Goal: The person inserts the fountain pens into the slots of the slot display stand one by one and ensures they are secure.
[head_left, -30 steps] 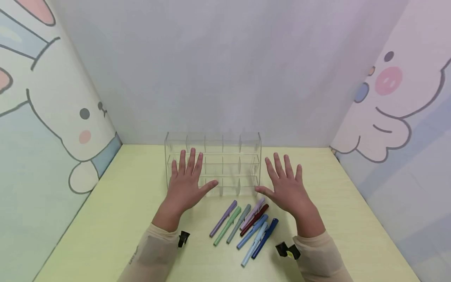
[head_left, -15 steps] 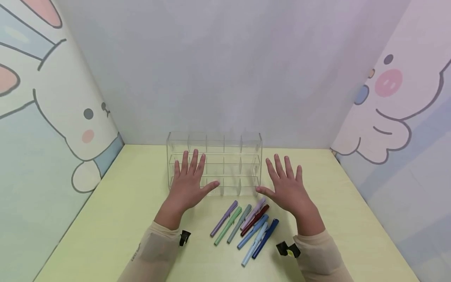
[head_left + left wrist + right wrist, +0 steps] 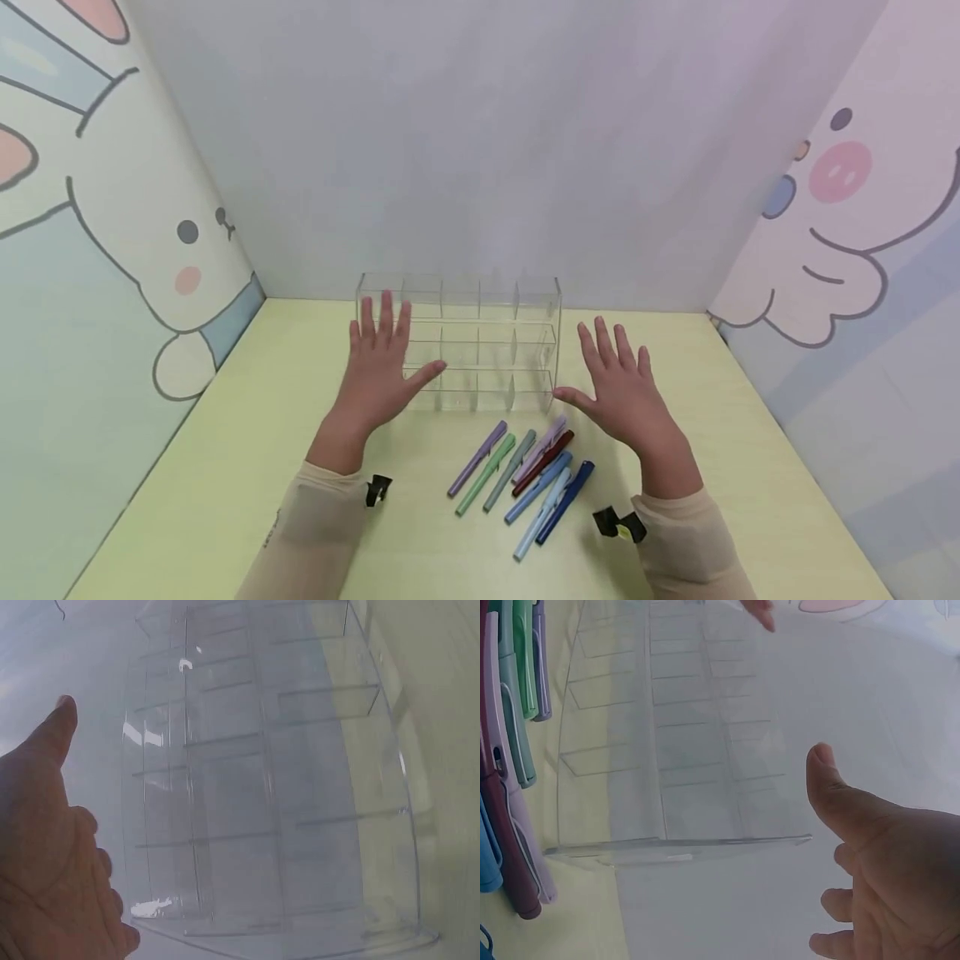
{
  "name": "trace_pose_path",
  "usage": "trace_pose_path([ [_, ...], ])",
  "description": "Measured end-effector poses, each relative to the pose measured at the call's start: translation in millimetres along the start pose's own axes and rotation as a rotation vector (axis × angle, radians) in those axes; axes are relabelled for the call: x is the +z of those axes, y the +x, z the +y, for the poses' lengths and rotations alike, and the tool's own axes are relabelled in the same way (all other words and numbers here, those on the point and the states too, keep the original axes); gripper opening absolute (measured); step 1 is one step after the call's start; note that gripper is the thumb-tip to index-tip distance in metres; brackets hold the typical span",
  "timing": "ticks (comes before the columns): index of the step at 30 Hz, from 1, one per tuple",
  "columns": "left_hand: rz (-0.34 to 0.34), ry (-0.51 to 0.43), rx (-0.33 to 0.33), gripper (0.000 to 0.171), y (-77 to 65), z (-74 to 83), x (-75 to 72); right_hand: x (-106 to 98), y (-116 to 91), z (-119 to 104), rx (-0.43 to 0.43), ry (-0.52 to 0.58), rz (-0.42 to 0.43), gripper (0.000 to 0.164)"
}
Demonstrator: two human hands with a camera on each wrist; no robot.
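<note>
A clear plastic display rack (image 3: 460, 354), stepped in three tiers with small compartments, stands at the back of the table. My left hand (image 3: 375, 379) is over the rack's left end, palm down, fingers straight and spread, with nothing in it. Just past the right end is my right hand (image 3: 626, 396), spread the same way and holding nothing; its thumb overlaps the rack's edge in the head view. Several capped pens lie in front of the rack, among them a purple pen (image 3: 477, 458), a green pen (image 3: 486, 475), a dark red pen (image 3: 543, 464) and a navy pen (image 3: 566, 503).
The pale yellow table (image 3: 225, 467) meets a plain back wall (image 3: 480, 150) behind the rack. Side panels carry a cartoon rabbit (image 3: 142, 217) on the left and a cartoon pig (image 3: 862, 217) on the right. The pens lie close together, some touching, all slanted alike.
My left hand has shifted left and slightly forward, and my right hand a little to the right. The head view has tilted slightly. Pens and rack stay where they were.
</note>
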State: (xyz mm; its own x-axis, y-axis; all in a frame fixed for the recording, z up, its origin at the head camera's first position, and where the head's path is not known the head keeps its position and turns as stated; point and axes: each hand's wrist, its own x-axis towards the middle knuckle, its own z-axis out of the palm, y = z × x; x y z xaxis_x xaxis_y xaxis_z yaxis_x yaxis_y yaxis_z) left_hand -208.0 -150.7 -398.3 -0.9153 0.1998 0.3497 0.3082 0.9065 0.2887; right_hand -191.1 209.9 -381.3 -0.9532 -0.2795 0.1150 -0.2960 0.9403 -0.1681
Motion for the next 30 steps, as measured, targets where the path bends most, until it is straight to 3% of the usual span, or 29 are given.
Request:
trace_pose_path([
  [4, 0.138, -0.104, -0.022, 0.110, 3.1, -20.6, -12.9, -7.7, -0.2, 7.1, 0.029, 0.088, 0.020, 0.110],
  [7, 0.132, -0.311, -0.111, 0.112, 2.9, -39.7, -17.1, -14.2, -2.4, 13.9, 0.048, 0.154, 0.030, 0.113],
  [11, -0.095, -0.685, -0.279, 0.106, -0.4, -65.5, -15.9, -21.6, -8.7, 22.1, 0.084, 0.208, 0.037, 0.115],
  [14, -0.279, -0.844, -0.355, 0.100, -2.2, -77.7, -12.7, -26.5, -12.9, 28.3, 0.104, 0.221, 0.056, 0.115],
  [16, -0.361, -0.870, -0.355, 0.096, -2.7, -82.3, -10.1, -28.5, -14.6, 31.9, 0.104, 0.221, 0.068, 0.114],
  [19, -0.419, -0.873, -0.331, 0.085, -3.2, -84.2, -7.6, -28.3, -15.2, 35.4, 0.088, 0.216, 0.056, 0.113],
  [23, -0.416, -0.874, -0.314, 0.070, -3.4, -83.9, -8.0, -22.8, -15.6, 38.5, 0.074, 0.221, -0.029, 0.112],
  [30, -0.392, -0.844, -0.372, 0.064, -5.7, -85.3, -11.6, -5.2, -20.9, 43.9, -0.026, 0.220, -0.185, 0.098],
])
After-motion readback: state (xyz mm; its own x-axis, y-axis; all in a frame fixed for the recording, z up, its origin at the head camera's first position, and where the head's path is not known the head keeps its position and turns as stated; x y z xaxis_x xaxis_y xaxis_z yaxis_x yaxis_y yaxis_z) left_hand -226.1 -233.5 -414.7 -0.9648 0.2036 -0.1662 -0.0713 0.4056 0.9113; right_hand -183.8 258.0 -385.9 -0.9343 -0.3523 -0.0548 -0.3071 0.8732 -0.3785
